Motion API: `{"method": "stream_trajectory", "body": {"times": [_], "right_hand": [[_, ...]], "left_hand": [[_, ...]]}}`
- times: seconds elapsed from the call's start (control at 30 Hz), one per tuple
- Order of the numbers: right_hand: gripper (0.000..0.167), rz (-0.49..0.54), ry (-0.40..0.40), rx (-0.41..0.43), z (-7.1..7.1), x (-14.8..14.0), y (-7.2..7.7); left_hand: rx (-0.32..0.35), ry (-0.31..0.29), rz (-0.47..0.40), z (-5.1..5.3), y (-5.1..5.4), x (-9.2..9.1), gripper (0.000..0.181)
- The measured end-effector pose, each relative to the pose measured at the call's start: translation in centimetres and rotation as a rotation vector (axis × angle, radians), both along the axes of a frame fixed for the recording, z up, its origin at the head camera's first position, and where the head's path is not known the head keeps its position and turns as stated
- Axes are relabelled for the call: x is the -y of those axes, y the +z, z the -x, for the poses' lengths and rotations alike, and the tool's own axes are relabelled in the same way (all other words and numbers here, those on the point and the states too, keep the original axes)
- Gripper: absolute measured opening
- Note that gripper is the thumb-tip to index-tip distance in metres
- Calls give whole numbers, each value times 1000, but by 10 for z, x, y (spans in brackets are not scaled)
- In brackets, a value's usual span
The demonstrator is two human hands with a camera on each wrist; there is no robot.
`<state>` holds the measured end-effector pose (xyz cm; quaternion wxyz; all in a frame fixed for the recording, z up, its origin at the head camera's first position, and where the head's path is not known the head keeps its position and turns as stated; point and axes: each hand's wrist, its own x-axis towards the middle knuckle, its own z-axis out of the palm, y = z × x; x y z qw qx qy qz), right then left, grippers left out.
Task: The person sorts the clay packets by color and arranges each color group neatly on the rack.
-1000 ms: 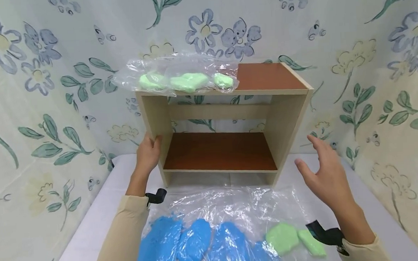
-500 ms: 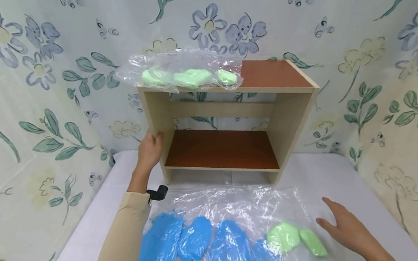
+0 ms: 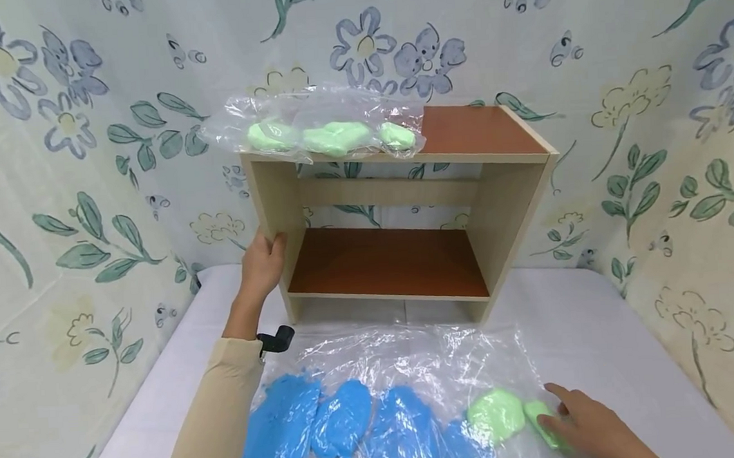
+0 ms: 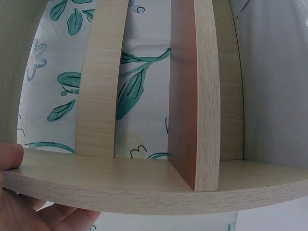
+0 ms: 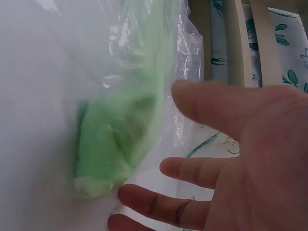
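Note:
A small wooden shelf unit [image 3: 480, 240] with reddish-brown boards stands on the white cloth. My left hand [image 3: 263, 265] grips its left side panel; in the left wrist view the thumb [image 4: 10, 156] lies on the inner face and the fingers lie outside. In front of the unit lies a clear plastic bag [image 3: 410, 344] holding several blue lumps [image 3: 402, 428] and light green lumps [image 3: 495, 416]. At the bag's right end my right hand [image 3: 585, 421] is over the small green lump [image 5: 103, 144], fingers spread and slightly bent. Whether they touch the plastic is unclear.
On top of the unit, toward the left, lies another clear bag [image 3: 317, 103] with pale green lumps [image 3: 337, 138]. Floral cloth [image 3: 620, 195] hangs behind and at both sides. The white tabletop [image 3: 615, 327] runs right of the unit.
My right hand has come down from beside the unit's right panel to the small green lump at the bag's right end. My left hand has stayed on the side panel.

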<state>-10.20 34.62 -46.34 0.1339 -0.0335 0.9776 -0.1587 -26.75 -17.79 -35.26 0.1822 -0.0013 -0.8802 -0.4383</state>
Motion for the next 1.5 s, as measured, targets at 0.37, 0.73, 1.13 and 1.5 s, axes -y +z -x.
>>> {"method": "stream_trajectory", "body": {"times": [0.37,0.73,1.13,1.5], "right_hand": [[98,46,-34,-42,7,20,-6],[106,75,-126,45,10,10,-10],[74,380,-124,81,13,9,-8],[48,451,-82,31,7,18,1]], "left_hand": [[-35,16,7,0,3,1,53],[-25,4,6,1,2,-4,52],[-19,10,11,-1,4,0,53],[-12,22,29,-2,3,-1,53]]}}
